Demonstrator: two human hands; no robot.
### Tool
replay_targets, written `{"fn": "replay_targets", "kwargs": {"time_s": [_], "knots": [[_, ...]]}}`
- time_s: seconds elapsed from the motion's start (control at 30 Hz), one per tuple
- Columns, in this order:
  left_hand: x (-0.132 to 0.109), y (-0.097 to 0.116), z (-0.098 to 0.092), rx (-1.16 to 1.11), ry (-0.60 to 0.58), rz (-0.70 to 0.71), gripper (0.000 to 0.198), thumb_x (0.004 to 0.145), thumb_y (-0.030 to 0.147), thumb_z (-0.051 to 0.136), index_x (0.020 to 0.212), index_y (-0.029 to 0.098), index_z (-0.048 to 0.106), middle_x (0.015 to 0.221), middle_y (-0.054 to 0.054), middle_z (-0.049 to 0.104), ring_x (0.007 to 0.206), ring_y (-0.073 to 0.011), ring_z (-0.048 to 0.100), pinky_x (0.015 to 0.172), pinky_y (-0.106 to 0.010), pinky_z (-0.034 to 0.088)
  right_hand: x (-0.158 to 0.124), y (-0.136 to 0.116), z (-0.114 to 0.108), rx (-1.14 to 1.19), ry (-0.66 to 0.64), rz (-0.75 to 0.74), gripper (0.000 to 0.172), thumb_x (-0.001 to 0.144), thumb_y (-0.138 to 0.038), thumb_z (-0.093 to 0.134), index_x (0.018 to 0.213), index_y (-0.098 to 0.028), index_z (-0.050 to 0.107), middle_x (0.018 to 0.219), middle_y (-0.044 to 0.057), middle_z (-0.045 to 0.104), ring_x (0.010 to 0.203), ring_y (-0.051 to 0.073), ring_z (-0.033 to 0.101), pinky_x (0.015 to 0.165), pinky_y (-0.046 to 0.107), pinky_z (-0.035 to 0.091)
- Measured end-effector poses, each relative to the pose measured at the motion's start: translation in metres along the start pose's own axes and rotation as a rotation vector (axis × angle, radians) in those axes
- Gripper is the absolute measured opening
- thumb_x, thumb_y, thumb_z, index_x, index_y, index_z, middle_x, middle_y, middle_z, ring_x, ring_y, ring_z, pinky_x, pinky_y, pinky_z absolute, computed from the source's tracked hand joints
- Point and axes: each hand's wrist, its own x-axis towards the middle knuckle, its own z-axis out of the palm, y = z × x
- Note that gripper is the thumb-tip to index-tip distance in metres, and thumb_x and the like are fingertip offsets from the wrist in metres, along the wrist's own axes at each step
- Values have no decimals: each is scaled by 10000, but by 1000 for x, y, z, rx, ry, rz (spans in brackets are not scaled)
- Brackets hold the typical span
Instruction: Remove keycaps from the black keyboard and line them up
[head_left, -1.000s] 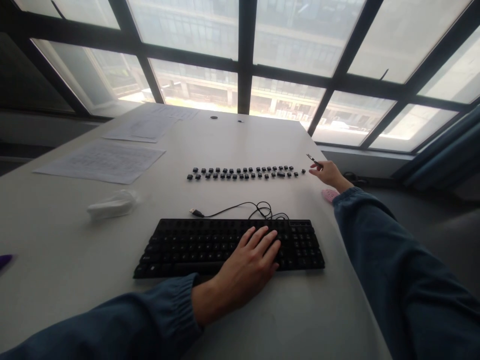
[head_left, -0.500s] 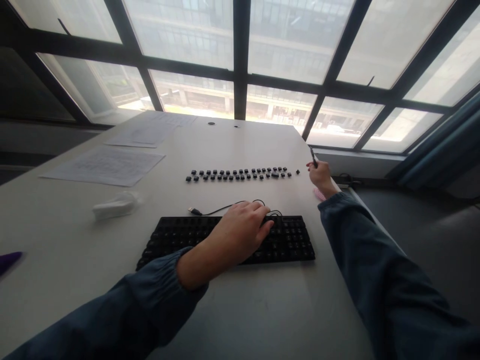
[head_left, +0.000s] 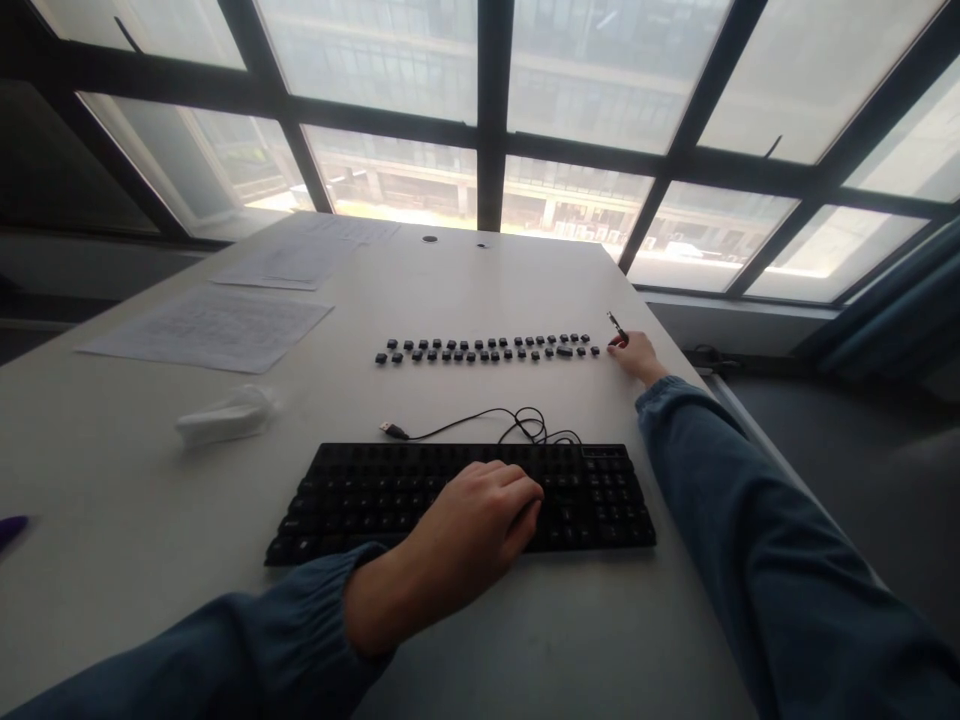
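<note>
A black keyboard lies on the white table, its cable loosely coiled behind it. Over the keyboard's middle is my left hand, closed, with fingers curled down and thumb against them; whatever they pinch is hidden. Beyond the keyboard, small black keycaps stand in two rows. At their right end my right hand grips a slim dark pen-like tool, its end pointing up and away. The fingertips are low by the tabletop, close to the last keycap; anything under them is too small to tell.
Printed papers lie at the far left. A crumpled clear plastic wrapper rests nearer. A purple object shows at the left edge. The table's right edge runs close beside my right arm; windows stand behind.
My left hand has come nearer from the keyboard's back, and its fingers have curled in. The right hand has lowered toward the row's end, still holding the tool. The view has shifted slightly.
</note>
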Motion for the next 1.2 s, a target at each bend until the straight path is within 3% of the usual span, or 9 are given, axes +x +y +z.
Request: {"fn": "replay_targets", "kwargs": {"time_s": [0.13,0.33,0.73,1.2], "knots": [[1,1,-3,-17,26,14,166,953,185,525,934,186,690,915,-41,697,850,-187,632,806,-336,476,-4,0,-11,-69,-16,-144,187,760,-251,712,908,-141,743,924,132,750,896,253,686,826,322,496],[2,2,-6,-63,47,-5,172,945,175,528,949,175,700,906,-52,702,825,-184,644,794,-317,494,1,-2,-21,-120,-50,-262,169,733,-240,733,864,-132,738,854,107,747,814,215,669,787,289,484],[6,-3,-9,-161,43,-25,170,948,157,513,948,167,683,903,-50,673,827,-163,617,765,-273,484,22,3,-20,-76,-259,-255,207,646,-226,801,819,-121,756,703,27,696,641,153,614,590,234,455],[5,-3,-9,-151,4,-42,169,957,173,506,933,168,673,893,-42,661,821,-158,606,764,-270,462,26,9,-18,23,-313,-269,230,678,-144,757,904,-105,759,714,29,690,635,139,602,605,223,461]]}}
